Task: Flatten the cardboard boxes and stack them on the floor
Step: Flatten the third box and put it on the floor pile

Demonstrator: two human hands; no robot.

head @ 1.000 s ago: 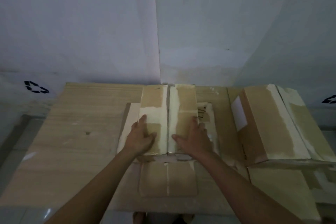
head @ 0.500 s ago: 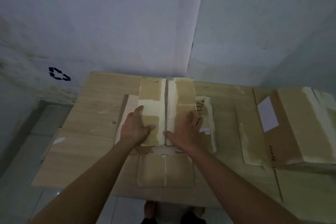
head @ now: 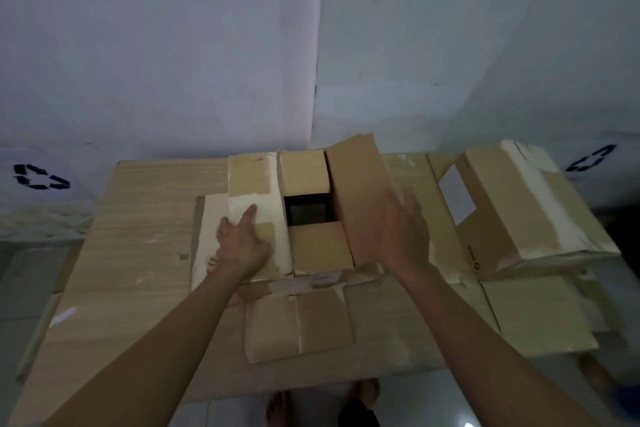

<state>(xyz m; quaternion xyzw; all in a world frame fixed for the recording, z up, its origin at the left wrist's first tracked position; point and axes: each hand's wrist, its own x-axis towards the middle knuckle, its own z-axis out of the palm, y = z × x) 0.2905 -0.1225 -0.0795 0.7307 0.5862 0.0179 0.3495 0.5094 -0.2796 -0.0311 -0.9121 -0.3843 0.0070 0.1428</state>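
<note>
A taped cardboard box (head: 320, 246) stands in the middle of a wooden board (head: 138, 218). Its right top flap (head: 356, 191) is swung up and its dark inside (head: 308, 213) shows between two short inner flaps. My left hand (head: 242, 243) lies flat on the left top flap (head: 252, 180), which is still down. My right hand (head: 403, 229) is at the raised flap's right edge with fingers spread; whether the thumb grips it I cannot tell. A folded flat piece of cardboard (head: 298, 326) lies in front of the box.
A second, closed box (head: 512, 204) with a white label lies at the right, on flat cardboard sheets (head: 533, 315). White walls meet in a corner right behind the board. Tiled floor and my bare feet (head: 277, 406) show below the near edge.
The box's top was closed with both hands pressing on it. Now the right flap has swung up and open, and my right hand has moved right with it. The left hand stayed.
</note>
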